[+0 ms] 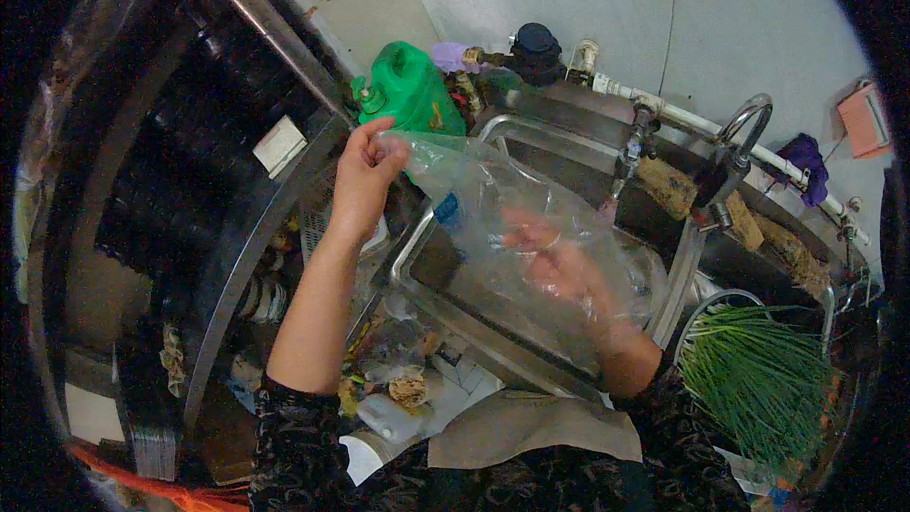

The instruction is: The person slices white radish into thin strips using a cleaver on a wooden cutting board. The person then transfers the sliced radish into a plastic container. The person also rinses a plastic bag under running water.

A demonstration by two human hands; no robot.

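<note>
A clear plastic bag is spread in the air above a stainless steel sink basin. My left hand pinches the bag's upper left corner between thumb and fingers, in front of a green plastic jug. Seen through the film, my right hand reaches in from the lower right with its fingers pointing left. It looks to be inside the bag, though it could be behind it. The film blurs these fingers, and whether they grip anything is unclear.
A metal faucet and white pipe run along the wall. Green scallions fill a container at the right. A dark metal counter curves along the left, bearing a small white box. A white jug lies below.
</note>
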